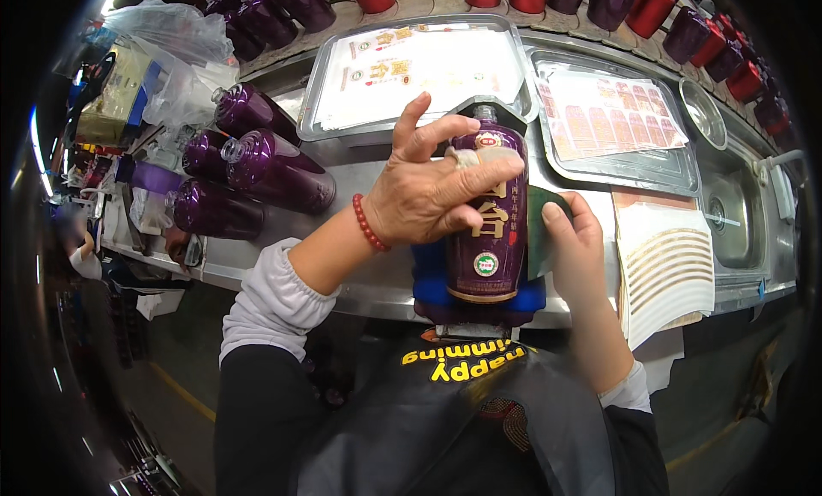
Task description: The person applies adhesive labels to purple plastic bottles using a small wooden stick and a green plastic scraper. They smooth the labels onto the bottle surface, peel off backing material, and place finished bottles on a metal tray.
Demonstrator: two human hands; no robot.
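A purple bottle (507, 188) with gold lettering and a round emblem lies in front of me, its neck pointing away, on a blue support (432, 282). Across its upper part rests my left hand (428, 184), fingers spread and one raised. Pale wrapping (467, 159) covers part of its fingers. Beside the bottle's right side, my right hand (575, 239) pinches a thin dark green flat sheet, like a scraper (539, 231), between thumb and fingers. The sheet's edge is close to the bottle; whether it touches cannot be made out.
Several purple bottles (278, 172) stand at left. A metal tray (312, 94) holds printed sheets at the back; another tray (616, 181) with label sheets lies right of it. Curved strips on white paper (668, 265) lie near a sink (736, 218). Purple and red bottles (651, 8) line the far edge.
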